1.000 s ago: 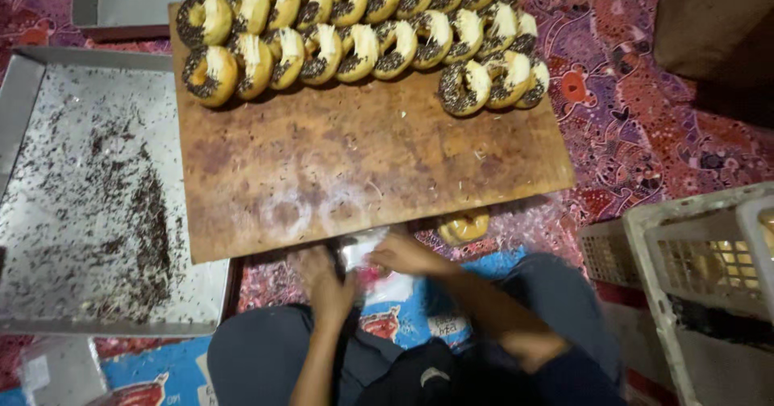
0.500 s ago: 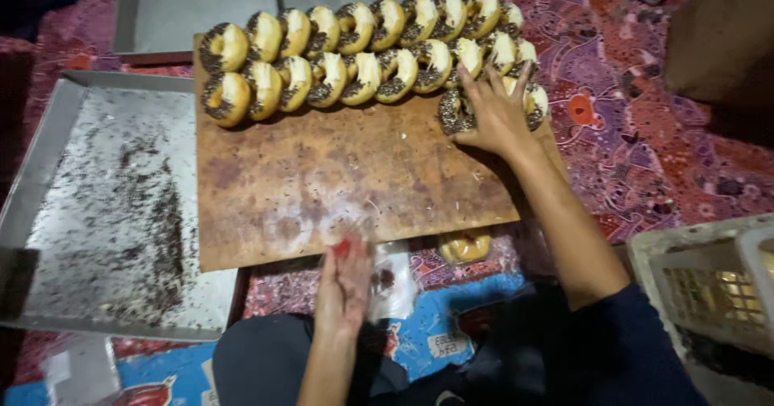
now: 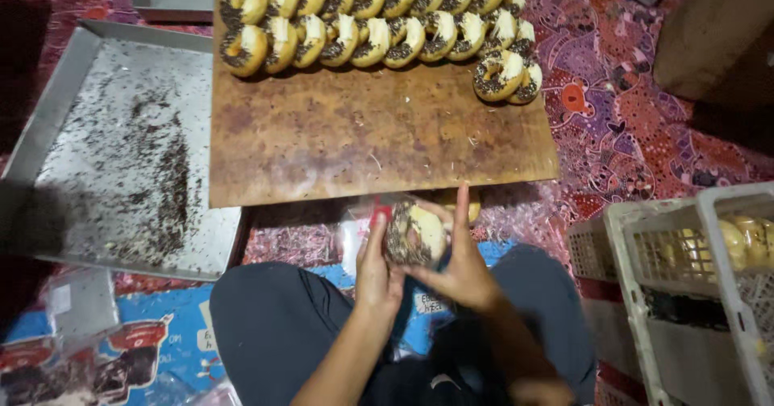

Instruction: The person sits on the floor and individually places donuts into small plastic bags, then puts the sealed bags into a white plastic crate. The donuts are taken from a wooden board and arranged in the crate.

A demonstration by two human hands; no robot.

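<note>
While left hand (image 3: 377, 270) steadies, right hand (image 3: 459, 267) grips sprinkled doughnut (image 3: 413, 233) — above lap.

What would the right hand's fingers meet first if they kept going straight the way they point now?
The right hand points its fingers up-frame, away from the body. First in line is probably the near edge of the wooden board, though depth is unclear; they may pass above it.

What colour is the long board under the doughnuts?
Mottled brown wood, the board, clearest in the head view.

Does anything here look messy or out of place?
Yes: dark sprinkles lie scattered loose across the metal tray left of the wooden board. One doughnut also sits off the board, half hidden under its near edge.
</note>
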